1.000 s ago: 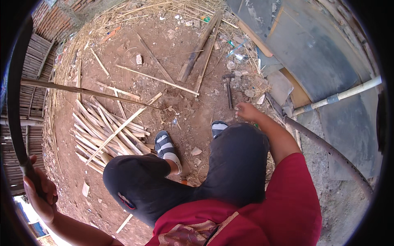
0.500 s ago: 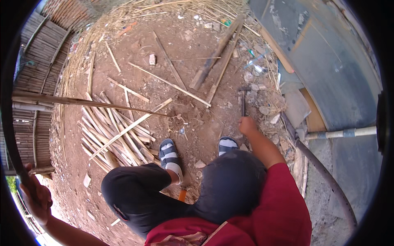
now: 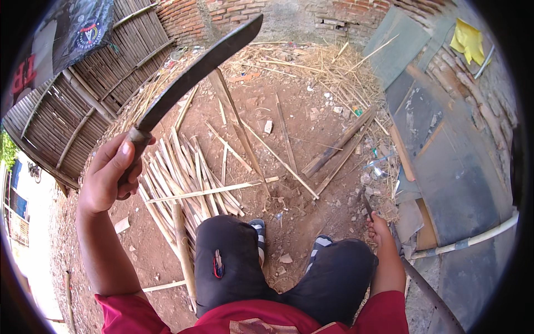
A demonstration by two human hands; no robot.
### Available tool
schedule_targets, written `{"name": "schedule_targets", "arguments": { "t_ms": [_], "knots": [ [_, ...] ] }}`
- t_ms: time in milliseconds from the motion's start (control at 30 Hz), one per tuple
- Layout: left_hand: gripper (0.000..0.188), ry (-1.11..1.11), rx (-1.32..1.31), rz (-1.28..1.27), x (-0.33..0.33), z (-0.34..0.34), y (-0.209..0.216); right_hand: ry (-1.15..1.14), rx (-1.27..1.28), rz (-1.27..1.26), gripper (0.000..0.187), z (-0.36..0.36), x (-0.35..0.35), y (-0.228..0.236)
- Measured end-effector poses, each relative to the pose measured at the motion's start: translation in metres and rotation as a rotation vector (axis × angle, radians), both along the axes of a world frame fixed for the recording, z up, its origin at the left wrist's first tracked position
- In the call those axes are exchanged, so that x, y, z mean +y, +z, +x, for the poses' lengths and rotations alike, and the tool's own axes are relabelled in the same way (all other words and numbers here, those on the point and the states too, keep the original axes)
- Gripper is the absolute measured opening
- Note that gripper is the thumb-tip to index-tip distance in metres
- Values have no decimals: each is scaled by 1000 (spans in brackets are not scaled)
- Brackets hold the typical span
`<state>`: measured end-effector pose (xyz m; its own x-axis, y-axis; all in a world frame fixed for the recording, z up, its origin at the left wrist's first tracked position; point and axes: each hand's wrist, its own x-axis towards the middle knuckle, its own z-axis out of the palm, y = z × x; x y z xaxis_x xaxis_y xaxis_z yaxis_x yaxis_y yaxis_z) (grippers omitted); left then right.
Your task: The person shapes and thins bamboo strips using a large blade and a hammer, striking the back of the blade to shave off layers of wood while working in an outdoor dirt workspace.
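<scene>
Machete lifted in the left hand, hammer gripped in the right

The left hand [image 3: 114,172] is raised at the left side, and its fingers are curled firmly around the handle of a machete [image 3: 197,75]. The dark blade rises obliquely to the right, with the tip near the brick wall [image 3: 233,12] in the view. Just under the blade begins a long tapered strip of wood [image 3: 240,131], and its narrow end comes down to the soil before the feet; whether strip and blade touch, I cannot tell.

The right hand [image 3: 380,228] is low, beside the right knee, with the fingers wrapped around the dark handle of a hammer [image 3: 367,205] — the hammer's head is too blurred to see well. Near it lie rubble and dry straw, and farther to the right are grey boards [image 3: 461,172], with a pale pole [image 3: 473,236] across them.

In front of the left knee there is a heap of split sticks [image 3: 183,175]; one pale stick [image 3: 214,192] lies across it, and a rounder pole [image 3: 182,245] is beside the knee. Two thicker timbers [image 3: 338,143] lie on the reddish ground ahead — side by side, near a piece of brick [image 3: 268,127].
</scene>
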<state>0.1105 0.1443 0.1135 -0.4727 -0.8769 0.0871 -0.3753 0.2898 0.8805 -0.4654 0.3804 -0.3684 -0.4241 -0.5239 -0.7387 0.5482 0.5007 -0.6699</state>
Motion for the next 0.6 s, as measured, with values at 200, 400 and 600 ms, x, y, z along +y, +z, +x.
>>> {"name": "schedule_targets", "arguments": {
  "t_ms": [200, 400, 600],
  "knots": [
    [45, -140, -7, 67, -5, -2, 5, -179, 386, -387, 28, 64, 26, 218],
    [48, -82, -141, -36, -1, -3, 8, 50, 992, -488, 36, 116, 7, 398],
    [44, -56, -181, -86, 10, 0, 7, 78, 1149, -866, 38, 205, -25, 506]
  ]
}}
